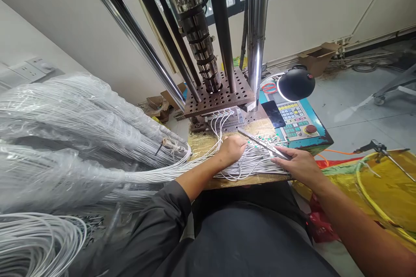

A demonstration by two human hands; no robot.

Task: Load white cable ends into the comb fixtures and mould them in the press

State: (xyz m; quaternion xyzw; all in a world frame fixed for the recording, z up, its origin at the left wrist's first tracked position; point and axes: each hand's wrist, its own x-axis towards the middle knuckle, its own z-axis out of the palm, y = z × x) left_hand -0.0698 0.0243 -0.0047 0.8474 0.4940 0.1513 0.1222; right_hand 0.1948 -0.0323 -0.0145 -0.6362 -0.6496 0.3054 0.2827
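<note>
White cables with green ends lie fanned across the near edge of the workbench, just over my lap, so both hands reach them without stretching. My left hand rests on top of them, knuckles up, fingers curled together. The tips are hidden, so I cannot tell whether they pinch one cable or only press the bunch flat. My right hand lies beside the cables and pinches the near end of a narrow metal bar between thumb and fingers. The bar slants over the green ends, I think to line them up. At my left, bagged bundles of cable lie close, and their strands run into the fan. Farther away, some cables enter the mould under the perforated plate. The control panel and the black lamp stand at the right, probably to be near the right hand.
</note>
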